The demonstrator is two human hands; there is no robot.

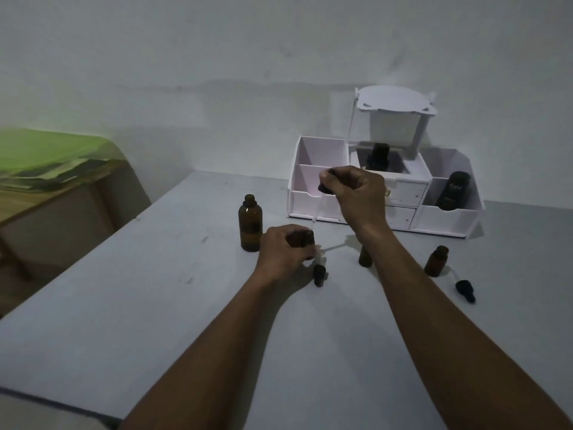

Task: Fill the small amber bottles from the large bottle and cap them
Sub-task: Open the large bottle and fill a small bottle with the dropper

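Across the grey bench [124, 305], against the wall, a white organiser [313, 206] is set. A black bottle [377, 156] is kept in its middle compartment and a labelled black bottle [453, 190] in its right one. Well left of the organiser the large bottle [250, 225] is stood upright: amber glass, uncapped, darker in its lower half.

Both forearms are stretched forward over the bench. The right hand [356, 189] is raised in front of the organiser with its fingers curled. The black bulb of a dropper [325, 188] is pinched between its thumb and forefinger, and the clear pipette is hung down and leftward, its tip at the mouth of a small bottle [306, 238]. That amber bottle is gripped by the left hand [283, 256], just right of the large bottle. Whether it rests on the surface cannot be told.

A second small bottle [365, 259] is partly hidden behind the right forearm. A third small bottle [436, 261], open, is stood to the right of that arm. One loose dropper [319, 274] is laid just beside the left hand, and a second loose dropper [465, 290] near the third small bottle.
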